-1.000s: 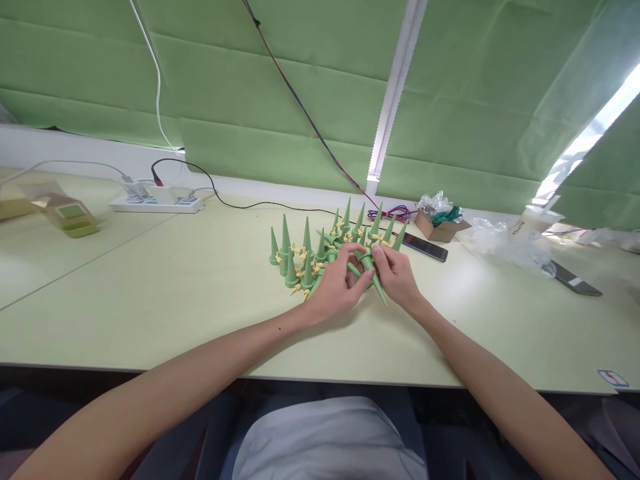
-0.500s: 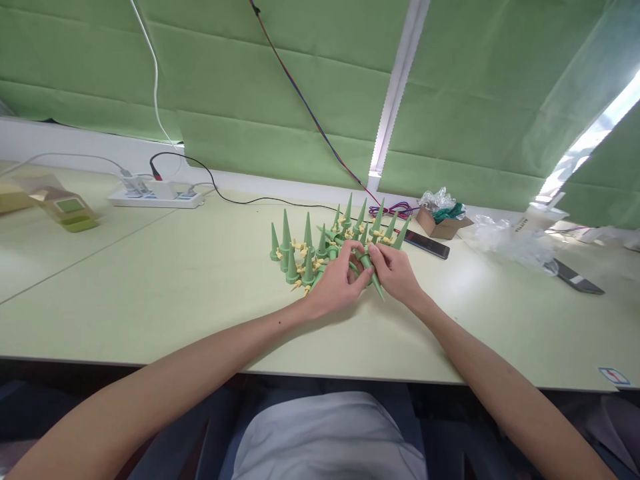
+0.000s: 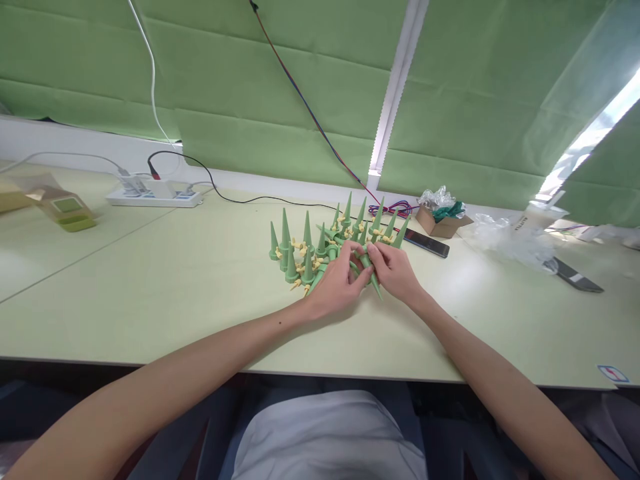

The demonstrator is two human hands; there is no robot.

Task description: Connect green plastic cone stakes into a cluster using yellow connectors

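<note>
Gripping one tilted green cone (image 3: 373, 279) between them, the left hand (image 3: 337, 283) and right hand (image 3: 397, 272) are holding it over the bench (image 3: 200, 293), its tip pointing toward the near edge, while upright green cones (image 3: 291, 268) and yellow pieces (image 3: 302, 249) are standing clustered just beside.

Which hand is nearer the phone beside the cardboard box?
Right. The right hand is in front and just left of the phone; the left hand is farther left.
</note>
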